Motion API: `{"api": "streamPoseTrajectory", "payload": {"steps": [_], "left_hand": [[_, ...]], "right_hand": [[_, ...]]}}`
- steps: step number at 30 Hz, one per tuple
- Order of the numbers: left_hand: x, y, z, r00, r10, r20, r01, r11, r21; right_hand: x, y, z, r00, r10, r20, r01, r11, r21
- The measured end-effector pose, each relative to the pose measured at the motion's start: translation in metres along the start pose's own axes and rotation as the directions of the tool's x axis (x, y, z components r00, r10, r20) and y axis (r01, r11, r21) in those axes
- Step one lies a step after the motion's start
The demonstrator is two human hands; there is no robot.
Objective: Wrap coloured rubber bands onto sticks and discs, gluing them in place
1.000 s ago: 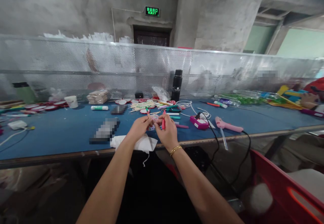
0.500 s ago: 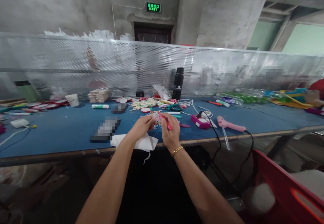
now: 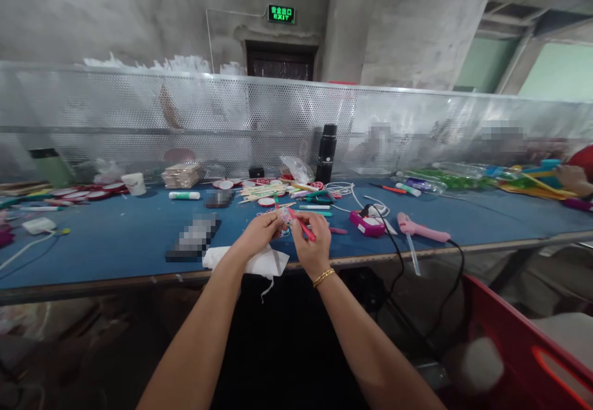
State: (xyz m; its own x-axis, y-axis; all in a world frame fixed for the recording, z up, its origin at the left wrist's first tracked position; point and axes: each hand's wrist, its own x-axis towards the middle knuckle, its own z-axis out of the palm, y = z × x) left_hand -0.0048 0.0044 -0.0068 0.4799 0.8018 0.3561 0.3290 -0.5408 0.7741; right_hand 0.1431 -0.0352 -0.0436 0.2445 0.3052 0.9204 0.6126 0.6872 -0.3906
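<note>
My right hand (image 3: 312, 237) is closed round a pinkish-red marker pen (image 3: 307, 232), which slants with its upper end toward my left hand. My left hand (image 3: 262, 232) is pinched shut just beside the pen; whatever lies between its fingertips is too small to make out. A thin green and red piece (image 3: 277, 202) shows just beyond the left fingertips, and I cannot tell whether they touch it. Small multicoloured bits (image 3: 286, 217) lie on the blue table around the fingers. Under my left wrist rests a white cloth (image 3: 271, 262) at the table's front edge.
Wooden sticks (image 3: 259, 192) and several markers lie past my hands, with a black bottle (image 3: 327, 154) behind. To the right are a purple box (image 3: 367, 223) and a pink glue gun (image 3: 424, 230) with a cord. A dark phone-like slab (image 3: 192, 240) lies left. A person's hand (image 3: 573, 179) appears far right.
The red marker has turned slightly in my right hand and tilts more toward the left hand. At the far right, another person's hand has come into view.
</note>
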Motion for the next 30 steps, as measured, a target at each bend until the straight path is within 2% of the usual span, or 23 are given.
{"api": "streamPoseTrajectory", "payload": {"steps": [6,12,18,24,30], "left_hand": [[-0.002,0.003,0.0,0.997,-0.012,0.081,0.009,0.999,0.038],[-0.002,0.001,0.0,0.993,0.006,0.114,-0.005,1.0,-0.015],[-0.001,-0.005,0.0,0.992,0.014,0.123,-0.01,0.999,-0.034],[-0.002,0.001,0.0,0.994,0.002,0.113,0.0,1.0,-0.021],[-0.004,0.005,0.0,0.991,0.015,0.133,-0.013,1.0,-0.021]], "right_hand": [[-0.004,0.001,-0.002,0.996,0.022,-0.081,-0.019,0.999,0.047],[-0.003,-0.004,-0.004,0.997,-0.043,-0.062,0.047,0.997,0.068],[-0.005,-0.001,-0.003,0.997,-0.009,-0.078,0.013,0.998,0.059],[-0.006,0.0,-0.001,0.994,-0.038,-0.103,0.046,0.996,0.074],[-0.006,0.0,-0.002,0.996,-0.053,-0.075,0.058,0.996,0.066]]}}
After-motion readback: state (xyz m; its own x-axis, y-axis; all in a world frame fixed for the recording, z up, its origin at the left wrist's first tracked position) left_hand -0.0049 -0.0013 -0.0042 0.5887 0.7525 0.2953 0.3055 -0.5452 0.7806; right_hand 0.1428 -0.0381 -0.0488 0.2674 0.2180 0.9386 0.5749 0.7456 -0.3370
